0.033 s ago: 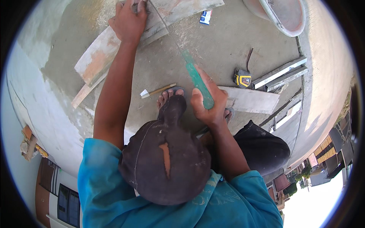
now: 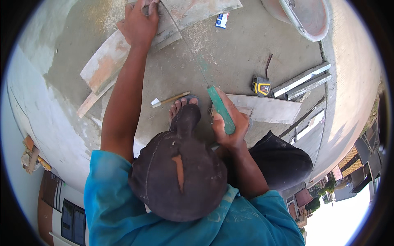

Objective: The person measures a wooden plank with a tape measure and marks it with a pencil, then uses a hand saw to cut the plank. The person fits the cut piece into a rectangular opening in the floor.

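Note:
My right hand (image 2: 234,125) is wrapped round the green handle of a handsaw (image 2: 221,110). Its thin blade slants away to the upper left and meets a pale, stained wooden board (image 2: 106,61) near the top edge. Braced on that board just left of the blade, my left hand (image 2: 139,26) has its thumb close to the saw; some fingertips are cut off by the picture's edge. Under the board lies another strip of wood (image 2: 92,100). Pale sawdust is scattered by the blade.
Right of my feet lie a flat board (image 2: 271,108), a black-and-yellow tape measure (image 2: 261,86) and two metal bars (image 2: 301,79) along the wall. A stick with a white end (image 2: 171,99) touches my foot. Farther off are a blue-and-white packet (image 2: 222,20) and a tub (image 2: 305,20).
My right hand has drawn the saw handle back toward me and slightly right. My left hand and the board look unmoved.

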A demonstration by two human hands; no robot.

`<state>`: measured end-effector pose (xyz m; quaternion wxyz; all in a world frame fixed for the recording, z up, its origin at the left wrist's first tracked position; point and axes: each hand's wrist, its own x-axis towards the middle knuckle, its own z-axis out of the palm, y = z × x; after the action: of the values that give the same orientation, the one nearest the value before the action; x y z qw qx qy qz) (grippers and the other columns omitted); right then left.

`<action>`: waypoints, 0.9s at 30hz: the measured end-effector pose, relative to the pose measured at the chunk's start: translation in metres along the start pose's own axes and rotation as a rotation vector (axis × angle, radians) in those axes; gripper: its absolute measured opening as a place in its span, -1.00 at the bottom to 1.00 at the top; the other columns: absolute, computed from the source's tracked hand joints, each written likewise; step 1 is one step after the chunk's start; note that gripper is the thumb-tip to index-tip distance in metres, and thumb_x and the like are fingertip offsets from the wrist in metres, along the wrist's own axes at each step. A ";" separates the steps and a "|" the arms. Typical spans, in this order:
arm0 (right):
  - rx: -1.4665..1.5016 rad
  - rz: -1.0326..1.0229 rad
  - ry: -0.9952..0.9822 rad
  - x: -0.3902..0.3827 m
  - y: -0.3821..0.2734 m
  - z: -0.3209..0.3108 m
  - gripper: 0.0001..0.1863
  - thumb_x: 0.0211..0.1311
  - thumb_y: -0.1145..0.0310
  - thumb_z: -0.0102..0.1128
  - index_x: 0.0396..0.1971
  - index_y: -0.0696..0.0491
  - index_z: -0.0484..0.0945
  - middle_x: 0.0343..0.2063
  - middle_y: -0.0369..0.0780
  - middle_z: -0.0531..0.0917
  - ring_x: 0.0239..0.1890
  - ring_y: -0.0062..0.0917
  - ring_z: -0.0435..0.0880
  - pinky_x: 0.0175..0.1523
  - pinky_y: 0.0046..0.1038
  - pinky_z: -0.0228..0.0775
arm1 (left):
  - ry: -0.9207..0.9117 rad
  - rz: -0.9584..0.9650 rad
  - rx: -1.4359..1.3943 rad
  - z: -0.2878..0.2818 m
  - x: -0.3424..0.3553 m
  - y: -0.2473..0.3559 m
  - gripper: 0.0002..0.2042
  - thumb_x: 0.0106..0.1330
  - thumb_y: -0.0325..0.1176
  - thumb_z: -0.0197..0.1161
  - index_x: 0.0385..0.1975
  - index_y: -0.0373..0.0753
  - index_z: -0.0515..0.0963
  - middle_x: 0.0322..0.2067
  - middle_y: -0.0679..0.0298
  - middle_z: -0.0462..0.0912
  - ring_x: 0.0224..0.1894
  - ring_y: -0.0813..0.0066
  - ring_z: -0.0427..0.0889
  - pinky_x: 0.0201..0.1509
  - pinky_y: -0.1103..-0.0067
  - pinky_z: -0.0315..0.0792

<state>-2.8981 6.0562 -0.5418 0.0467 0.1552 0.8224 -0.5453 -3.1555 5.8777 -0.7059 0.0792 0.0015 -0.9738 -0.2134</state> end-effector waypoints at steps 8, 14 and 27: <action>0.125 0.151 -0.011 0.069 -0.004 0.026 -0.47 0.19 0.29 0.09 0.10 0.31 0.52 -0.12 0.01 0.70 -0.14 -0.42 0.72 0.00 -0.45 0.52 | -0.047 0.017 0.013 0.002 0.005 0.002 -0.81 0.29 0.03 0.26 -0.31 0.11 0.63 -0.19 0.29 0.63 -0.19 0.17 0.65 0.03 0.24 0.37; 0.065 -0.127 0.098 -0.010 0.004 -0.002 -0.47 0.15 0.41 0.13 0.16 0.24 0.49 -0.28 -0.04 0.75 -0.25 -0.41 0.79 -0.09 -0.42 0.59 | -0.012 0.069 -0.076 -0.004 -0.003 0.016 -0.79 0.32 0.02 0.23 -0.30 0.09 0.62 -0.24 0.31 0.61 -0.22 0.19 0.64 0.00 0.24 0.36; 0.104 -0.092 0.119 -0.006 0.004 -0.002 -0.48 0.24 0.30 0.10 0.17 0.25 0.49 -0.24 -0.06 0.76 -0.18 -0.40 0.79 -0.02 -0.45 0.58 | -0.035 0.076 -0.008 -0.003 -0.003 0.014 -0.80 0.32 0.01 0.23 -0.30 0.07 0.62 -0.25 0.29 0.61 -0.20 0.18 0.63 0.03 0.23 0.34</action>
<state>-2.8912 6.0578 -0.5432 -0.0356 0.1517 0.8005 -0.5787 -3.1516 5.8894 -0.6982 0.0700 -0.0394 -0.9735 -0.2141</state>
